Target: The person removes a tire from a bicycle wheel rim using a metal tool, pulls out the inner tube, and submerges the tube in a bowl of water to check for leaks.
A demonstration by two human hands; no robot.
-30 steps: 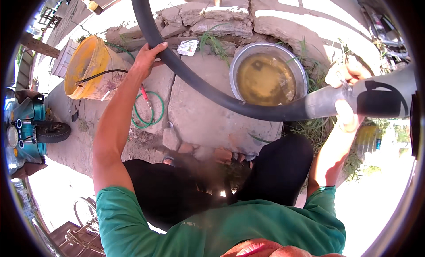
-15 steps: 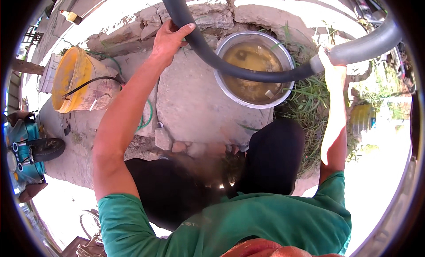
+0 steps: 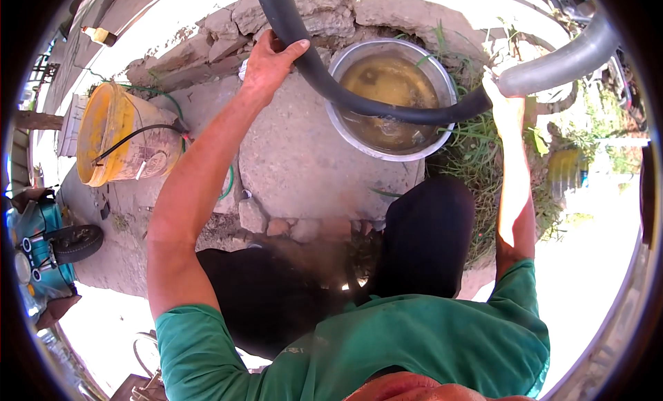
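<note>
A thick black inner tube point(image 3: 387, 111), rounded and full-looking, runs in a curve across the upper view and passes over a metal basin point(image 3: 395, 156) of murky yellowish water point(image 3: 390, 76). On the left, my left hand point(image 3: 268, 66) grips the tube with its thumb laid along it. My right hand point(image 3: 507, 104) holds the tube at the right, where it looks greyer in the sunlight; glare washes out part of those fingers. Whether the tube's low middle touches the water, I cannot tell. The tube's far part runs out of the picture.
A dirty yellow bucket point(image 3: 148, 142) with a black hose over its rim stands at the left. A thin green hose point(image 3: 229, 183) lies behind my left arm. Grass point(image 3: 473, 173) grows right of the basin. A teal vehicle with a black wheel point(image 3: 77, 243) stands far left; loose stones point(image 3: 252, 216) lie before me.
Both hands keep their hold, and the tube has shifted only slightly with the view. The small pale piece seen in the basin's lower right no longer shows.
</note>
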